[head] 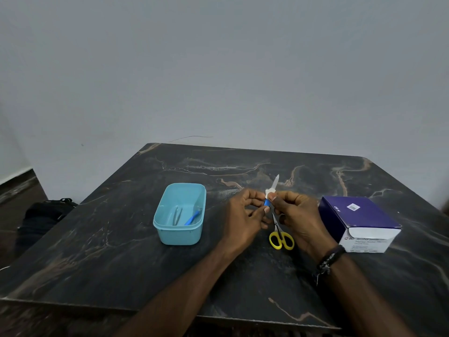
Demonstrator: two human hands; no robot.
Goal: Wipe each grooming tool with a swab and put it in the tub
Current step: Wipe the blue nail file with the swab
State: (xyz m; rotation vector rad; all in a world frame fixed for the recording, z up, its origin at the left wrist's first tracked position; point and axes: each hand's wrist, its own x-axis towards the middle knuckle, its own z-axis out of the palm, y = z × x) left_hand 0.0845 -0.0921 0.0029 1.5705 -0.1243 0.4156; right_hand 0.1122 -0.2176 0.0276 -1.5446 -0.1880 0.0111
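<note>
My left hand [244,216] pinches the blue handle of a nail file [275,182] whose metal blade points up and away. A white swab [269,192] is wrapped round the blade just above the handle, pinched there by my right hand [297,215]. Small scissors with yellow handles [281,237] lie on the table beneath my hands, partly hidden by the right one. The light blue tub [179,235] stands left of my hands; inside it lie metal tweezers [177,215] and a blue-handled tool [193,217].
A purple and white box of alcohol swabs [357,222] sits at the right on the dark marble table [109,251]. A black bag [46,215] lies on the floor beyond the table's left edge. A grey wall stands behind.
</note>
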